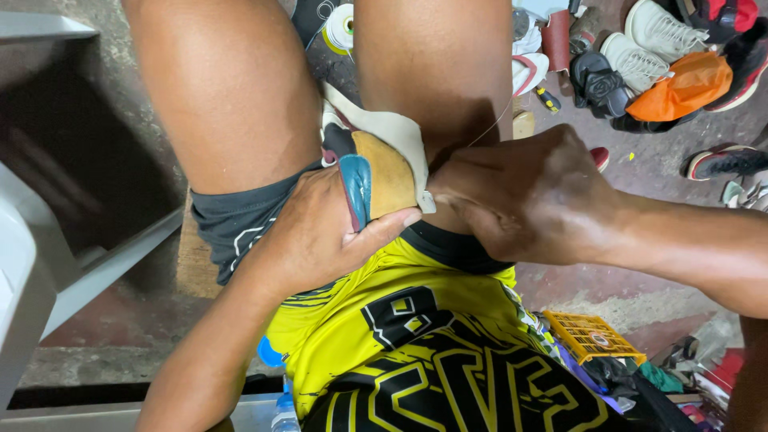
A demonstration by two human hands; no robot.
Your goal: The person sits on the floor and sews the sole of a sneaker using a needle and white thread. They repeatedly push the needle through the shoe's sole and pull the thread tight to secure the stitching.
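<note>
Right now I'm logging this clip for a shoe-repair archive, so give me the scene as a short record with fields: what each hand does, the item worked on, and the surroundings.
left hand: grips the heel end of the shoe, thumb pressed on its tan inner side
right hand: fingers pinched at the shoe's edge, a thin thread running up from them
shoe: pale sole, tan and teal upper, wedged between the person's knees
floor, right: white sneakers, orange bag, yellow crate
floor, left: grey chair
</note>
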